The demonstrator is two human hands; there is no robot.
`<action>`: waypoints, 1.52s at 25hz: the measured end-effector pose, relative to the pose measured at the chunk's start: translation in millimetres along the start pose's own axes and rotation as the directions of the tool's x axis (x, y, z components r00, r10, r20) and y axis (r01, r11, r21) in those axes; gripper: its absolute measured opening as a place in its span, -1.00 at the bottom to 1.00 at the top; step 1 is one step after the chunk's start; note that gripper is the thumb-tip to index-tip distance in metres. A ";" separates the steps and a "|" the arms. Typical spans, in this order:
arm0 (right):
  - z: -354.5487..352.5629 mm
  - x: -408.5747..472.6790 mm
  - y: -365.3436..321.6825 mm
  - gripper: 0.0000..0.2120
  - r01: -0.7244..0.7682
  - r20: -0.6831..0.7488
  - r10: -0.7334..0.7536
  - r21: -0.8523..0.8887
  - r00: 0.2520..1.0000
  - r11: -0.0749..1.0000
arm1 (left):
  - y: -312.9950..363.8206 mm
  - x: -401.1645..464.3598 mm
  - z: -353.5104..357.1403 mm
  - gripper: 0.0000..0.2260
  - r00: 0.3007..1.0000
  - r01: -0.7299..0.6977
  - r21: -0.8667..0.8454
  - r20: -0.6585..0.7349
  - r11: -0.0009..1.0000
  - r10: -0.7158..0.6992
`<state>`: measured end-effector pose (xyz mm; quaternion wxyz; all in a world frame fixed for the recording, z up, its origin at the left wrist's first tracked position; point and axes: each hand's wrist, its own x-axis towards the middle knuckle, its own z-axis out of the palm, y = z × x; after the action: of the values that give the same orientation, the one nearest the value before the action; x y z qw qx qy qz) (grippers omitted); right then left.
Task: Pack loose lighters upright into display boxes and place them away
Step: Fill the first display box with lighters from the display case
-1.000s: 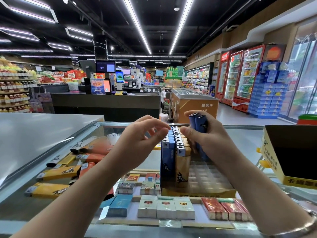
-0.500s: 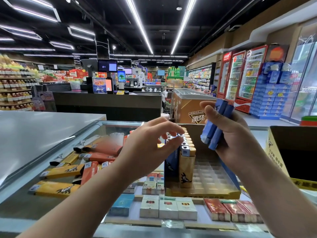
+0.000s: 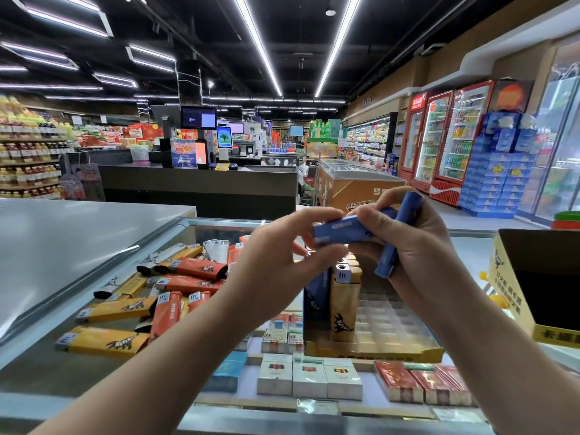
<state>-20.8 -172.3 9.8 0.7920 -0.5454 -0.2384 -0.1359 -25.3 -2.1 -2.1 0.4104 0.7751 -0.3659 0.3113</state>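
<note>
1. Blue plastic lighters [image 3: 346,231] are the pieces in play: one lies nearly level between the two hands, above the yellow cardboard display box [image 3: 373,350] on the glass tabletop [image 3: 219,227].
2. The left hand [image 3: 282,262] pinches the near end of that level lighter with thumb and fingertips; a second ago it hovered with nothing in its fingers, over the rows already standing in the box.
3. The right hand [image 3: 414,243] holds the other end and keeps a second blue lighter [image 3: 397,240] gripped steeply in its palm. Half a second ago both lighters were bunched in this hand alone, raised to the right of the box.
4. The change reads as a hand-over: one lighter is being drawn from the bundle, probably so the left hand can turn it upright and drop it into a free cell.
5. The box holds a blue row and a tan row at its left; the clear cells to the right are still unfilled, so packing is early.
6. A heap of loose orange and yellow lighters [image 3: 188,277] lies on the tabletop to the left, unpacked.
</note>
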 end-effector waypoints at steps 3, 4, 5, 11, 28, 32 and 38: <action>2.8 -1.3 -0.1 -0.87 0.014 0.028 -0.013 -0.028 1.000 1.000 | -1.2 3.5 -3.8 -0.79 0.986 0.100 -0.251 -0.103 0.963 -0.129; 2.7 -0.9 -0.1 -0.89 0.016 0.003 -0.016 -0.039 1.000 0.999 | -1.8 4.4 -6.5 -0.81 0.978 0.122 -0.334 -0.121 0.935 -0.171; 1.7 -0.1 -0.1 -0.90 0.012 -0.035 -0.013 -0.052 0.999 0.999 | -2.2 5.2 -9.5 -0.81 0.970 0.131 -0.389 -0.141 0.912 -0.199; -7.7 5.6 4.6 -0.89 -0.147 -0.222 0.120 -0.107 0.968 0.983 | -4.6 8.7 -23.5 -0.83 0.955 0.108 -0.387 -0.217 0.916 -0.204; -10.9 7.1 15.4 -0.92 -0.269 -0.214 0.210 -0.299 0.954 0.915 | -2.6 0.9 -12.6 -0.85 0.980 -0.105 0.238 0.192 0.966 0.059; -10.0 6.5 14.7 -0.93 -0.282 -0.216 0.222 -0.311 0.951 0.908 | -2.4 -0.2 -12.1 -0.84 0.983 -0.095 0.231 0.176 0.968 0.054; -10.2 5.8 13.7 -0.93 -0.302 -0.222 0.240 -0.306 0.945 0.903 | -4.0 1.0 -15.0 -0.77 0.963 0.014 0.144 0.263 0.990 -0.052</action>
<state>-7.1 -176.6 -1.1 0.7167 -0.6858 -0.0613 -0.1111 -24.3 12.1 4.1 0.3071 0.8429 -0.3818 0.2225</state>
